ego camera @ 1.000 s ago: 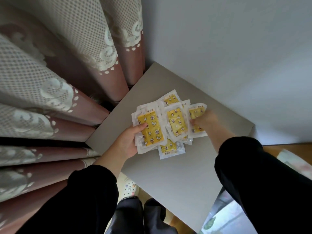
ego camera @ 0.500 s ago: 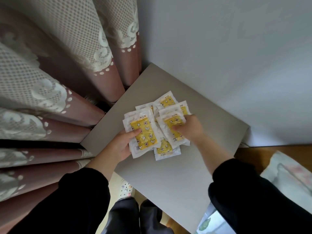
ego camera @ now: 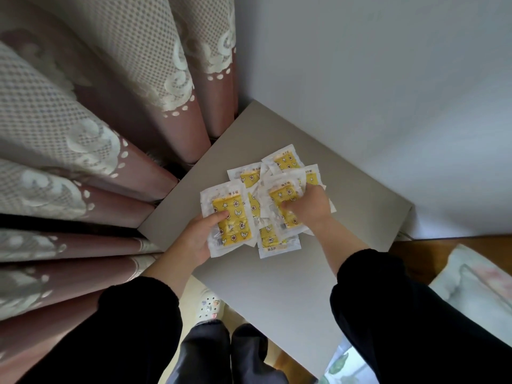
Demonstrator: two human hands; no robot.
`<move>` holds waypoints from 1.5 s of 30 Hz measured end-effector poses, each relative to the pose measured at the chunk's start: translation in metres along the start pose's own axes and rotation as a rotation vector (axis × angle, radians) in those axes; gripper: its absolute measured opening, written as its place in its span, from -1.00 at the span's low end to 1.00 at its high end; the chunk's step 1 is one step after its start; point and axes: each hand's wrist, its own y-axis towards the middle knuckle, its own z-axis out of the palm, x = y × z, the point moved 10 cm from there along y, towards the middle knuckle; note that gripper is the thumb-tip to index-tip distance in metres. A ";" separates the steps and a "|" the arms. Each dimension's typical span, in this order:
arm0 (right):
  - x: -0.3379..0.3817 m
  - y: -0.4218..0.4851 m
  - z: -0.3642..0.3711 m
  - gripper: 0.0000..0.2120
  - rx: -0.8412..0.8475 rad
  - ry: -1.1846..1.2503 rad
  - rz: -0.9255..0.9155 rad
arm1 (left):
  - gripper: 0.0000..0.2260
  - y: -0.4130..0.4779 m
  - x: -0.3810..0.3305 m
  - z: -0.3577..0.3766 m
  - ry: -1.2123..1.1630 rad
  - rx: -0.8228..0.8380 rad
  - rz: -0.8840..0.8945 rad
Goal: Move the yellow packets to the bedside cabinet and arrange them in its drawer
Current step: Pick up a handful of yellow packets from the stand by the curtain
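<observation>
Several yellow packets (ego camera: pixel 277 239) in clear wrappers lie overlapping on the grey top of the bedside cabinet (ego camera: pixel 277 286). My left hand (ego camera: pixel 198 239) holds the leftmost packet (ego camera: pixel 231 217) at its lower left edge, thumb on its yellow face. My right hand (ego camera: pixel 310 206) lies on the right part of the pile, fingers curled round a packet (ego camera: pixel 279 195) there. Further packets stick out behind (ego camera: pixel 285 160) the hands. No drawer shows in this view.
Pink curtains (ego camera: pixel 97 162) with white lace hang at the left, touching the cabinet's left edge. A white wall (ego camera: pixel 388 92) stands behind the cabinet. A bed with light bedding (ego camera: pixel 476 284) is at the right. My feet and a white clog (ego camera: pixel 207 309) are below.
My right hand has moved left from the pile's right edge onto the middle packets and closed on one. The spread packets have bunched closer together. My left hand keeps its hold.
</observation>
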 end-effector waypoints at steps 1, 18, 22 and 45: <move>0.001 -0.003 0.001 -0.75 0.011 0.016 -0.007 | -0.77 -0.001 0.001 0.000 -0.003 -0.003 0.002; -0.061 -0.006 -0.056 -0.86 -0.057 0.534 0.173 | -0.79 -0.012 -0.061 0.052 1.304 -0.053 0.522; -0.075 -0.001 -0.066 -0.72 -0.070 0.557 0.242 | -0.43 -0.002 -0.067 0.085 1.463 -0.042 0.602; -0.026 0.033 -0.038 -0.36 -0.060 -0.039 0.075 | -0.69 0.010 -0.063 0.103 1.500 -0.080 0.637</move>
